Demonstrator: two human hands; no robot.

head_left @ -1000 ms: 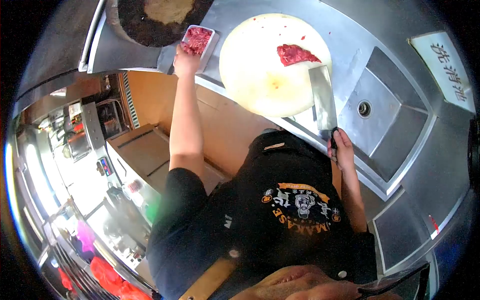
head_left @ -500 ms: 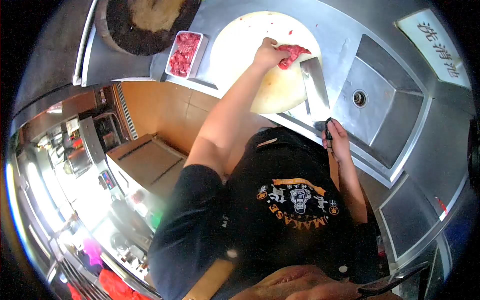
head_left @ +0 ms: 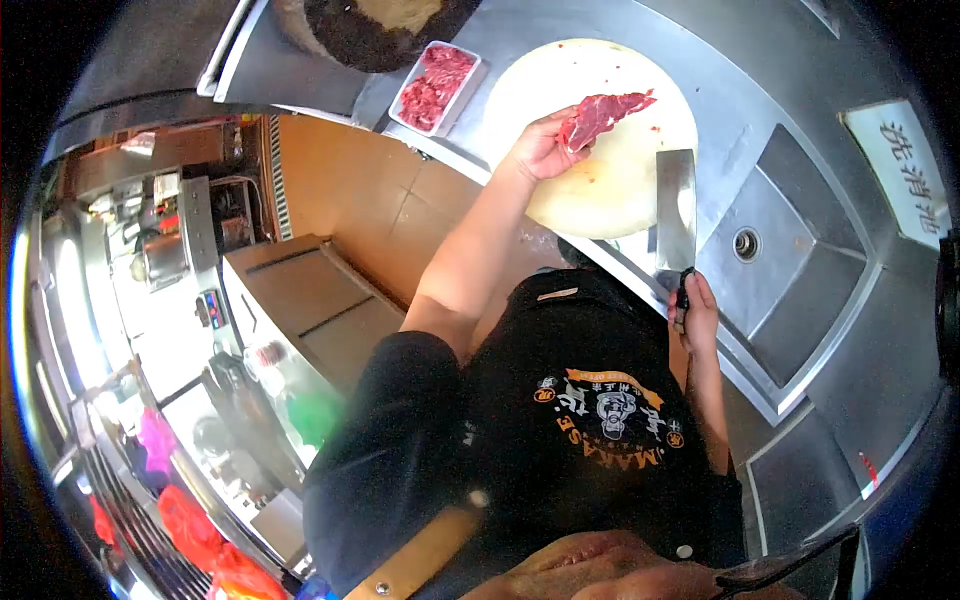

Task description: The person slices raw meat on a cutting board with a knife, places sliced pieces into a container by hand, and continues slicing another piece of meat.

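My left hand (head_left: pixel 545 146) is closed around the near end of a piece of raw red meat (head_left: pixel 606 117), held with the palm turned partly up. The meat is over the round, whitish cutting board (head_left: pixel 590 200), and its narrow end points right. My right hand (head_left: pixel 702 316) grips the dark handle of a cleaver (head_left: pixel 676 205). The broad blade points away from me, its far part overlapping the right side of the board. Small red scraps dot the board.
Left of the board stands a white plastic tub (head_left: pixel 464 92) full of cut meat. Behind it is a round wooden block (head_left: pixel 330 40). A steel sink (head_left: pixel 790 215) with a drain lies to the right, beside a sign (head_left: pixel 900 165). A brown-topped cabinet (head_left: pixel 310 290) stands at lower left.
My left hand has turned over and now holds up the meat, which lay under its fingers on the board. The cleaver stays in my right hand. The whole view has shifted.
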